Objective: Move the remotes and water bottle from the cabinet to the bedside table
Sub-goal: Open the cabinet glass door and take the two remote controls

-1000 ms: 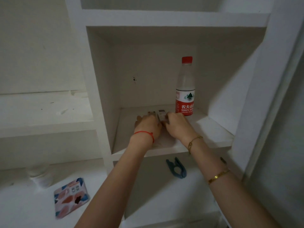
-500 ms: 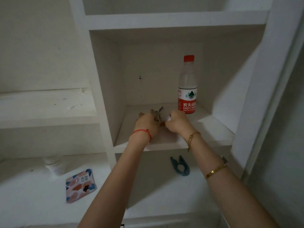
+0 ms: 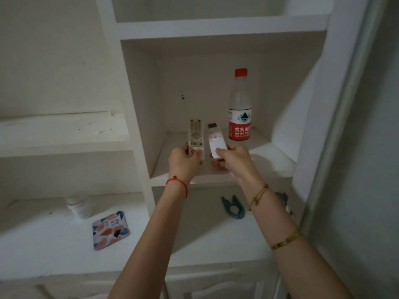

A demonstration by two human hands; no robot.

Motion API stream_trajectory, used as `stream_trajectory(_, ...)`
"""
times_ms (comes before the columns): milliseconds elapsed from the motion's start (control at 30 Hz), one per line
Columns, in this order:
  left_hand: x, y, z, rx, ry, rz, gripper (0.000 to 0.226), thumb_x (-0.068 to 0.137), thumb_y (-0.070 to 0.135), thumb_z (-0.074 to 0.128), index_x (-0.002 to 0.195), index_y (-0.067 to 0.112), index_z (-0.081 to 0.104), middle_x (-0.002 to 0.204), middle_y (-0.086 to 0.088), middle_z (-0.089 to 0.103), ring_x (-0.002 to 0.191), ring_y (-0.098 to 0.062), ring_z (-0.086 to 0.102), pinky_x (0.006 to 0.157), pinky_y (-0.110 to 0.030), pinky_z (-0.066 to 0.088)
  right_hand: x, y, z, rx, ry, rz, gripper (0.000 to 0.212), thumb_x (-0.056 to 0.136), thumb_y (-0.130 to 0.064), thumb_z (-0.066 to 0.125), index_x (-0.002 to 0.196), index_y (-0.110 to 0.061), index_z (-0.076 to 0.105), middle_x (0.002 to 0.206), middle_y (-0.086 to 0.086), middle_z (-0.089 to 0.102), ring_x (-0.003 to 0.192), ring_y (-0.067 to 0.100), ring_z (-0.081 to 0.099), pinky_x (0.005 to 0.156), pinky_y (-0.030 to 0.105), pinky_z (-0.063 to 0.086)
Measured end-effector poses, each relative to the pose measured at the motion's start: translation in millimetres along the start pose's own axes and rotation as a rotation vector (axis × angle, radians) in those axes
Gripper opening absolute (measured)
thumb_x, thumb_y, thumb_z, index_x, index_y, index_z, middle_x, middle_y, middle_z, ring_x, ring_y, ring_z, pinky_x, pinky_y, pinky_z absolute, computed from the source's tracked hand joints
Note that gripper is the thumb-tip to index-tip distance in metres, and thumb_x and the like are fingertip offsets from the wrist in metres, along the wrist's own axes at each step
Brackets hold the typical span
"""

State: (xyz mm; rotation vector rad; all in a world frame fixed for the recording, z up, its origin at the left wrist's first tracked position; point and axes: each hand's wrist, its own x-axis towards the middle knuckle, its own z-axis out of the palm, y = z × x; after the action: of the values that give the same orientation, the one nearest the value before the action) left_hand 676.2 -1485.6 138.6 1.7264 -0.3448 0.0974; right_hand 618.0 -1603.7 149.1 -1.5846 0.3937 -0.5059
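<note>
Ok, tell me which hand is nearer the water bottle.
Right. The right hand, holding the smaller remote, sits just below and slightly left of the water bottle. The left hand, holding the buttoned remote, is farther left.

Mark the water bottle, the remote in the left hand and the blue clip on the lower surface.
water bottle point(image 3: 240, 124): head view, on its red and white label.
remote with coloured buttons point(image 3: 196, 134): head view, on its keypad, above the left hand's fingers.
blue clip point(image 3: 234, 209): head view, where its two arms join.

Home bedroom, white built-in cabinet point(image 3: 138, 117), remotes point(image 3: 196, 137)
</note>
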Motion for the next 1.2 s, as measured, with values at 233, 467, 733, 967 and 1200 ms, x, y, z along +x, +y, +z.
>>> stream_trajectory(233,-64.4,0.5,-22.4,-0.217,-0.058,0.006,0.034,0.093,0.003,0.057,0.126,-0.001,0.059,0.112,-0.015,0.070,0.098,-0.024,0.070,0.078,-0.026,0.059,-60.3,3.9,-6.1,0.372,-0.103,0.078,0.039,0.092,-0.001,0.061,0.128,0.001,0.047,0.110,0.017,0.069,0.065,0.015,0.074,0.073,0.030,0.062)
stream_trajectory(467,-134.9,0.1,-48.0,-0.245,-0.074,0.000,0.032,0.092,0.005,0.059,0.124,0.004,0.063,0.114,-0.012,0.071,0.106,-0.023,0.069,0.090,-0.034,0.057,-119.7,22.9,-18.7,0.442,-0.150,0.118,0.036,0.092,0.002,0.059,0.126,0.000,0.049,0.113,0.018,0.068,0.067,0.017,0.073,0.069,0.029,0.061)
stream_trajectory(733,-203.0,-27.3,-66.9,-0.273,-0.117,-0.088,0.033,0.092,0.006,0.060,0.124,0.004,0.063,0.114,-0.009,0.072,0.105,-0.022,0.070,0.089,-0.031,0.058,-181.3,60.1,-34.7,0.351,-0.203,0.151,0.029,0.093,0.001,0.058,0.121,-0.008,0.057,0.109,0.016,0.071,0.078,0.022,0.071,0.070,0.028,0.060)
stream_trajectory(967,-244.3,-53.0,-81.4,-0.295,-0.108,-0.202,0.035,0.090,0.009,0.064,0.124,0.010,0.064,0.112,-0.005,0.073,0.102,-0.019,0.071,0.085,-0.028,0.058,-220.1,82.0,-31.5,0.261,-0.196,0.200,0.030,0.092,-0.005,0.061,0.122,-0.009,0.060,0.101,0.009,0.075,0.077,0.024,0.074,0.072,0.029,0.059)
stream_trajectory(1200,-272.1,-69.1,-106.9,-0.322,-0.062,-0.267,0.040,0.089,0.009,0.064,0.129,0.010,0.060,0.115,-0.006,0.072,0.106,-0.020,0.069,0.089,-0.034,0.057,-240.6,90.5,-16.2,0.252,-0.287,0.251,0.027,0.092,-0.004,0.061,0.118,-0.011,0.060,0.101,0.010,0.075,0.079,0.024,0.074,0.070,0.028,0.060)
